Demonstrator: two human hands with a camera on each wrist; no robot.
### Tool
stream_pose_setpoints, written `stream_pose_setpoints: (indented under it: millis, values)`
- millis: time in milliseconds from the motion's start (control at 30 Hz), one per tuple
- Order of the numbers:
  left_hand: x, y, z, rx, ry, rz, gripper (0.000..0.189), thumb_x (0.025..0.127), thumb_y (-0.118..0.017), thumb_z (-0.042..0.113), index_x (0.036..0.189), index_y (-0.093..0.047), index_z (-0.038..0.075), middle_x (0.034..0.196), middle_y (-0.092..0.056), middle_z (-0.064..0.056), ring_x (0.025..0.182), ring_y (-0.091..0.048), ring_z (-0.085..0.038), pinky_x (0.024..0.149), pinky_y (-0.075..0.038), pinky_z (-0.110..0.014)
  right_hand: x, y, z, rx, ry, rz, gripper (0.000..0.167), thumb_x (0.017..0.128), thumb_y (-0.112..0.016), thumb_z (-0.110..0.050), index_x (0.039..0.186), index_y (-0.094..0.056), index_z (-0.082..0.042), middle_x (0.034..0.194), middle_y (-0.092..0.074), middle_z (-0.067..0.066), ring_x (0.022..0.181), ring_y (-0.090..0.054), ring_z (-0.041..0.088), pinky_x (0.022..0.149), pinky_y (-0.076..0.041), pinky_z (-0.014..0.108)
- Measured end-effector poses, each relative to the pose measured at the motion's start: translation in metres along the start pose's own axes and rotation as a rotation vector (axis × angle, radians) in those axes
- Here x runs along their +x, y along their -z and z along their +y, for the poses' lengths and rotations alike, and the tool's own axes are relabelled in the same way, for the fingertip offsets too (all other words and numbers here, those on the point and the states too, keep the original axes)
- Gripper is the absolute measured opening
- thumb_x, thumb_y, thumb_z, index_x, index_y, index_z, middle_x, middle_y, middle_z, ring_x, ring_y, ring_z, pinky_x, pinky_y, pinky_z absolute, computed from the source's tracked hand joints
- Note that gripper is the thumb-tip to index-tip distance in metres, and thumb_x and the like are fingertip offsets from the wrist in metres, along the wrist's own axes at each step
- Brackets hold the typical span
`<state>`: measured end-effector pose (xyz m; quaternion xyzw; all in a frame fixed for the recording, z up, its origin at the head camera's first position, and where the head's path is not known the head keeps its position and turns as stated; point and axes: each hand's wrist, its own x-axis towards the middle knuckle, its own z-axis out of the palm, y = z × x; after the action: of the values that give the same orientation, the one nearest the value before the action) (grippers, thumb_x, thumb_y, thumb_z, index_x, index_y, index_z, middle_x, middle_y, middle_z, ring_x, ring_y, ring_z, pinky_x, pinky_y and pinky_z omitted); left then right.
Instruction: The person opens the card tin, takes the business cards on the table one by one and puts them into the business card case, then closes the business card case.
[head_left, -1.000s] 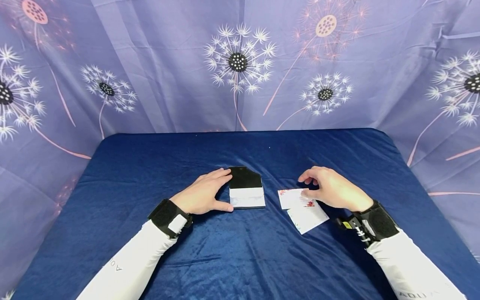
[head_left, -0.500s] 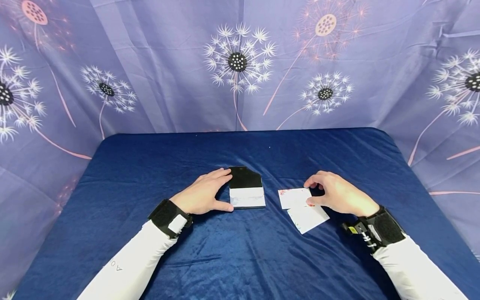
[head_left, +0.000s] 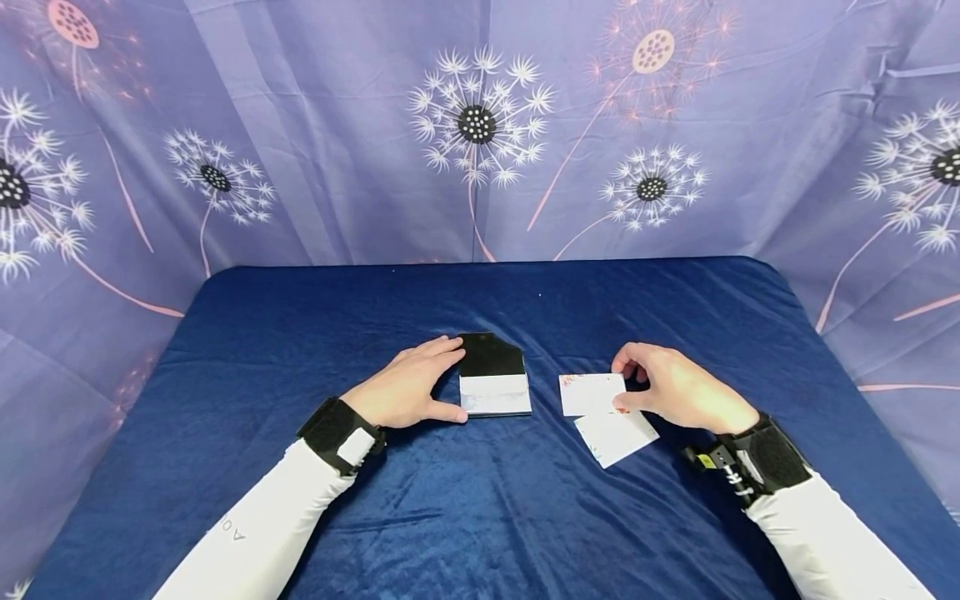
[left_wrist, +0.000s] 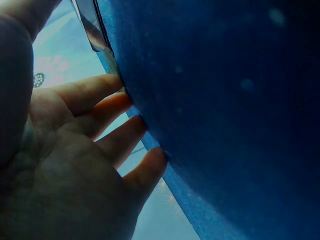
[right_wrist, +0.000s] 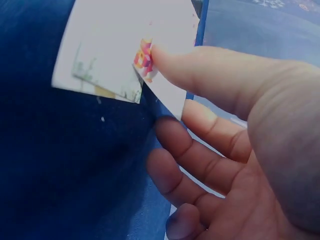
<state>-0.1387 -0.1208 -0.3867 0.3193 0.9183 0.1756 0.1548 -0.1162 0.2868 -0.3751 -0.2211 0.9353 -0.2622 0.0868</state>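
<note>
A card holder (head_left: 491, 357) lies with its black lid folded back and a white inside showing. At its left side my left hand (head_left: 408, 387) rests flat, fingers spread and nearly straight, with thumb tip and fingertips touching the edge. In the left wrist view a shiny corner of the holder (left_wrist: 93, 32) shows beyond those fingers. My right hand (head_left: 663, 387) pinches the right end of a white card (head_left: 588, 393) with red floral print between thumb and fingers. That card overlaps a second white card (head_left: 617, 443), lying askew on the cloth.
Dark blue cloth (head_left: 420, 517) covers the table, with a few folds. A lilac curtain (head_left: 322, 167) with dandelion prints hangs behind its far edge and at both sides. The card holder stands to the left of the cards.
My right hand has shifted right and its fingers have closed on the upper card's right end. The card has risen slightly at that end. My left hand and the holder have stayed put.
</note>
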Motion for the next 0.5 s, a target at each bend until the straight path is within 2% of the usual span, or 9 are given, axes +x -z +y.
stream_pose_setpoints:
  millis: [233,500]
  values:
    - [0.0006,-0.0012,-0.0011,0.002,-0.001,0.002,0.096,0.094,-0.078,0.055,0.164,-0.038,0.003,0.173,-0.028,-0.013,0.161,-0.021,-0.032,0.126,-0.024,-0.056,0.0002,0.0018,-0.0021,0.054,-0.004,-0.008,0.022,0.093,-0.083,-0.008,0.104,-0.065,-0.012,0.083,-0.062,-0.006,0.076,-0.06,0.013,0.067,-0.049,0.027]
    - [-0.0003,0.0004,-0.0001,-0.001,0.002,-0.001,0.096,0.094,-0.078,0.055,0.164,-0.038,0.003,0.173,-0.028,-0.013,0.161,-0.02,-0.032,0.126,-0.024,-0.057,0.0015,0.0055,-0.0037,-0.005,0.036,0.035,0.013,0.103,-0.069,-0.003,0.102,-0.066,-0.016,0.085,-0.064,-0.006,0.076,-0.059,0.01,0.07,-0.049,0.029]
